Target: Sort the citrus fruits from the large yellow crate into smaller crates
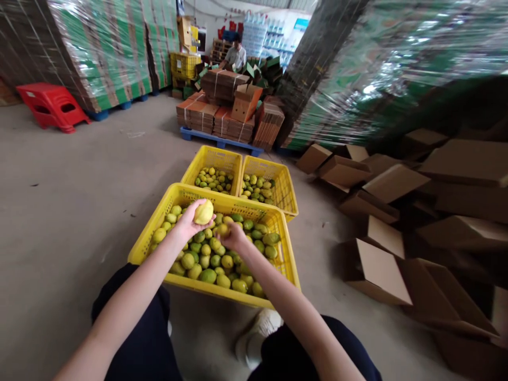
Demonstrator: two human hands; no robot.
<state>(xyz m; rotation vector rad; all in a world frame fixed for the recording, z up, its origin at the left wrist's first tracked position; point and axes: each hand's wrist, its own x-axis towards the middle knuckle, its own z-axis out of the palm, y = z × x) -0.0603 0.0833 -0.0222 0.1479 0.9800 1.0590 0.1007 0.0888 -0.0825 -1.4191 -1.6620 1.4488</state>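
Note:
My left hand [193,221] is closed around a large yellow lemon [203,211], held above the near crate. To its right, my right hand [235,238] grips a smaller yellow-green lemon [223,230] with curled fingers, low over the pile. Beneath both hands stands a big yellow plastic crate [291,259] with many lemons [208,275] in it, ranging from yellow to green. My forearms hide part of the fruit and the crate's near side.
Two smaller yellow crates, left [190,164] and right [289,185], hold more lemons behind the big one. Open cardboard boxes [383,270] lie at right. Flattened cartons [198,114] sit on a blue pallet [220,141]; a person [237,54] is beyond. A red stool [53,106] stands left.

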